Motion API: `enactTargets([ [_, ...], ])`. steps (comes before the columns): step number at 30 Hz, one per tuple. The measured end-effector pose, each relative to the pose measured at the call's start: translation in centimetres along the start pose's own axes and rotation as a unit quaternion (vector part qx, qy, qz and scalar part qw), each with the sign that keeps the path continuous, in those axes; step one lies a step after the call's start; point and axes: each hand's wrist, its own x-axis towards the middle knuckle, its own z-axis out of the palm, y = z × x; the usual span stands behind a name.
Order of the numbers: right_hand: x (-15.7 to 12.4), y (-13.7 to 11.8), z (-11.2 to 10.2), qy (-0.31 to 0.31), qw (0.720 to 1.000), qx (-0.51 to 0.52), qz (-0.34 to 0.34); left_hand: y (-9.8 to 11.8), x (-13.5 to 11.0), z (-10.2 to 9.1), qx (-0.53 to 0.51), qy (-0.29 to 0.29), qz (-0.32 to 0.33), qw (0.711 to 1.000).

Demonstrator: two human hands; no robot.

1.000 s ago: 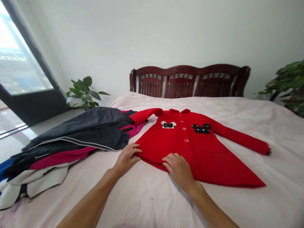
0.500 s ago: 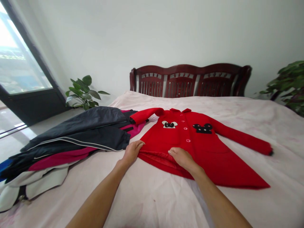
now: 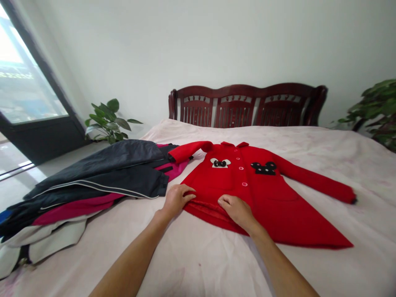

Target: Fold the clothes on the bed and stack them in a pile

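Observation:
A red coat [image 3: 204,181] lies front up on the bed, its sleeves spread and its buttons running down the middle. A white and a black polka-dot patch decorate its chest. At the coat's lower left corner rests my left hand [image 3: 177,200], thumb and fingers parted with red cloth showing between them. My right hand [image 3: 236,210] pinches the front layer of the hem. Between the hands the hem gapes slightly, and the red lining shows.
Left of the coat is a pile of clothes [image 3: 93,177], dark, magenta and white; the coat's left sleeve end lies over it. A wooden headboard [image 3: 235,105] stands behind the pale bedsheet [image 3: 192,255]. Leafy plants [image 3: 108,119] flank the bed.
My left hand has loosened its pinch on the coat's corner and shifted slightly right, its fingers now apart. My right hand keeps hold of the hem, almost in place.

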Motion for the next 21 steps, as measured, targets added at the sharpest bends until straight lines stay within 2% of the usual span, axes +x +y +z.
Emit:
enactTargets([
  [2,-0.2,-0.4,0.1,0.025,1.000,-0.001,0.005,0.1,0.3,0.4,-0.005,-0.019,-0.037,0.999],
  [4,-0.3,-1.2,0.3,0.086,0.996,-0.033,-0.013,-0.1,0.4,0.7,-0.018,-0.026,-0.064,0.997],
  [7,0.1,-3.0,1.1,0.165,0.979,-0.083,-0.088,-0.6,0.5,0.9,-0.030,-0.026,-0.075,0.996],
  [11,1.3,-4.9,2.2,0.153,0.972,-0.101,-0.148,-1.0,0.5,0.9,-0.049,-0.031,-0.076,0.995],
  [14,1.8,-5.3,2.9,0.137,0.962,-0.157,-0.176,-1.2,0.5,1.0,-0.058,-0.029,-0.075,0.995],
  [18,1.9,-5.1,3.5,0.132,0.941,-0.244,-0.193,-1.4,0.5,1.2,-0.071,-0.026,-0.069,0.995],
  [21,2.1,-5.0,3.8,0.134,0.937,-0.263,-0.185,-1.5,0.5,1.3,-0.077,-0.024,-0.066,0.995],
])
